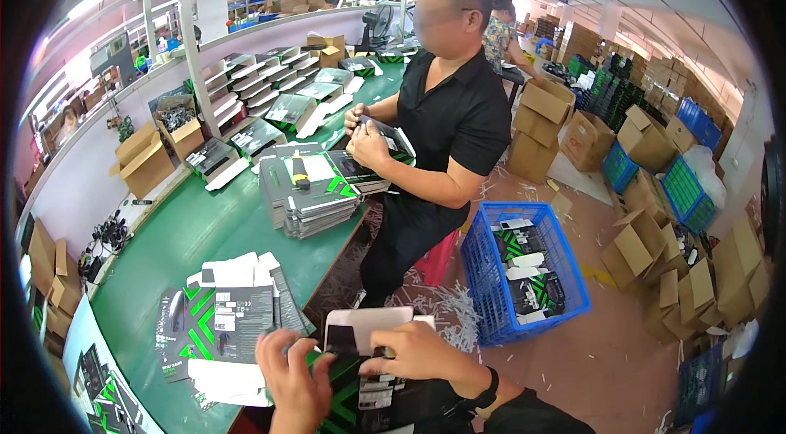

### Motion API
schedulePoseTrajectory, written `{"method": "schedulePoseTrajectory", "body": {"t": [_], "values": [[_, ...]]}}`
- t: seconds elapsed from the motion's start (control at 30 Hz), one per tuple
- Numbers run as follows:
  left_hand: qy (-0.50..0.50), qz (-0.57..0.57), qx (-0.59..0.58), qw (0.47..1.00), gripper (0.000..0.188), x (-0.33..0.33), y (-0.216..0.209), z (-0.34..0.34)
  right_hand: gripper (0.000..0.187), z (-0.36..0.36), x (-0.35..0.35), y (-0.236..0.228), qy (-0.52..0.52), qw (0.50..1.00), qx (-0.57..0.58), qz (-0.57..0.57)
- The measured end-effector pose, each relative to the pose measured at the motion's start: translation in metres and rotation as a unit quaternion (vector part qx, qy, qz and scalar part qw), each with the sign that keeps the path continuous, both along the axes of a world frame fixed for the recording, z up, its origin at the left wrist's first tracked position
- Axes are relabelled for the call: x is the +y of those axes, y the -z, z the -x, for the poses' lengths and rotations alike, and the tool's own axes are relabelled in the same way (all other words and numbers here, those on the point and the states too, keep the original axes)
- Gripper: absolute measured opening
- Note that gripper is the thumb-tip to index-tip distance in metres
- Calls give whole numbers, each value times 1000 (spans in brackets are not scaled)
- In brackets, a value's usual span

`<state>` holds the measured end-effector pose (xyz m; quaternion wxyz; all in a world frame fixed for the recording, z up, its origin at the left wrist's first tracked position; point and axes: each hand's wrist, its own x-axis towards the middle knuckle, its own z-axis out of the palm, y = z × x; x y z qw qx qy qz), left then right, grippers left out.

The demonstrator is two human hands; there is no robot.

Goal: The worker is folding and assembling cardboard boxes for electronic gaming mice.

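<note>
A black and green printed cardboard box [348, 389] with white flaps lies between my hands near the lower edge, over my lap. My left hand [295, 377] grips the box's left upper corner, thumb against it and fingers curled. With bent fingers, my right hand [422, 350] holds the right side of the same end, beside the raised white flap [368, 321]. Left of my hands, a stack of flattened boxes [221, 319] in the same print lies on the green table [155, 246], white flaps sticking out.
A co-worker [450, 98] sits across, both hands on a box, beside stacked flat boxes [315, 217] with a yellow-black cutter [300, 180] on top. A blue crate [483, 291] holding boxes stands on the floor at right, near paper scraps [450, 315] and several cartons [647, 241].
</note>
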<state>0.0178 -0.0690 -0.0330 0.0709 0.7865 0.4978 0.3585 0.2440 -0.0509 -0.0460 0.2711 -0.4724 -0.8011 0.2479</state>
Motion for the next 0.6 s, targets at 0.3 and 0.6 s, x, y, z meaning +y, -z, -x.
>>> {"method": "schedulePoseTrajectory", "body": {"t": [0.3, 0.6], "values": [[186, 352, -324, 859, 60, -44, 18, -60, 32, 11, -12, -26, -12, 948, 158, -276], [69, 496, -477, 722, 22, -29, 106, -41, 13, -17, -12, 34, 302, 908, 122, -264]]}}
